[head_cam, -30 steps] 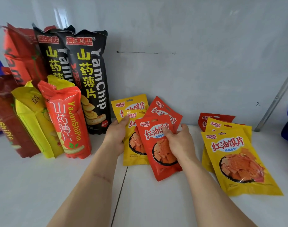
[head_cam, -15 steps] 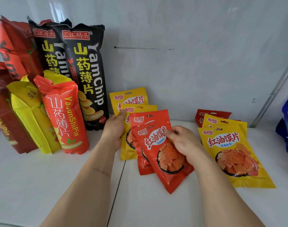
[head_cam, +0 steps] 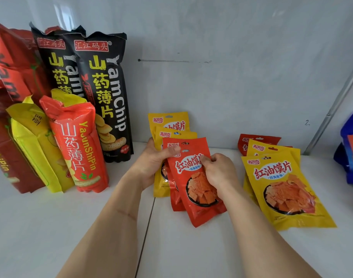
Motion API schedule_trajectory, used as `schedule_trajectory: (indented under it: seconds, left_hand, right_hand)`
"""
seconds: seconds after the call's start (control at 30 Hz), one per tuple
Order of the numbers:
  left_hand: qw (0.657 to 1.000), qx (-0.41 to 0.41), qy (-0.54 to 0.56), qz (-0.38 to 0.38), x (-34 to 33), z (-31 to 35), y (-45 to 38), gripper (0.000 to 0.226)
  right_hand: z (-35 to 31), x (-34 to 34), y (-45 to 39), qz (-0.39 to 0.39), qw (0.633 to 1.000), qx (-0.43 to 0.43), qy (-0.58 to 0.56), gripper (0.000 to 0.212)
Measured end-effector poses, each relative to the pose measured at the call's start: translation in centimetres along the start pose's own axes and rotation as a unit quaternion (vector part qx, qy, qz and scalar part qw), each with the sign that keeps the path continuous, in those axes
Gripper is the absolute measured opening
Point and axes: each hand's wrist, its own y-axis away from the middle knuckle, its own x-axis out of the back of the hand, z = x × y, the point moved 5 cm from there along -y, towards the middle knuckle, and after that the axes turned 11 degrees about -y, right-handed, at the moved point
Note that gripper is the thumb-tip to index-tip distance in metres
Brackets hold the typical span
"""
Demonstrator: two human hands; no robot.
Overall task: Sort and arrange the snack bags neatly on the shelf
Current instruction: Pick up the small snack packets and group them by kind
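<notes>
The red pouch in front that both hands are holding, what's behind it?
Behind the front red pouch sit a second red pouch and two yellow pouches, fanned out. Only their tops and left edges show; anything further back is hidden.

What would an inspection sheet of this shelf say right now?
Surface: white shelf, seam down the middle.
Job's things: tall black bags and orange bag upright at left; fanned red packet over yellow packets; second yellow pile lying at right.
Clutter: blue bags at right edge.
Hands: left hand grips the fanned stack's left side; right hand pinches the front red packet with its fingers.
Cables: nothing seen.
Surroundings: grey wall, metal post.
</notes>
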Motion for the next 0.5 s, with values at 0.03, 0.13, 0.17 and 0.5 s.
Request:
schedule_trajectory:
  seconds: [0.03, 0.13, 0.17, 0.5]
  left_hand:
    - [1.0, 0.004, -0.004, 0.014, 0.0, 0.0, -0.1, 0.053]
    - [0.999, 0.023, 0.025, 0.031, 0.3, -0.4, -0.2, 0.053]
    - [0.999, 0.026, 0.032, 0.025, 0.3, -0.5, -0.3, 0.051]
    - [0.997, 0.034, 0.062, -0.025, -3.2, -0.2, -0.2, 0.038]
  right_hand:
    - [0.0, -0.1, 0.1, -0.001, 1.0, -0.01, -0.015, 0.034]
    - [0.1, -0.1, 0.7, -0.031, 0.99, -0.055, -0.122, 0.04]
    - [0.1, -0.1, 0.8, -0.045, 0.984, -0.068, -0.156, 0.045]
    - [0.0, 2.7, 1.9, -0.072, 0.972, -0.061, -0.216, 0.02]
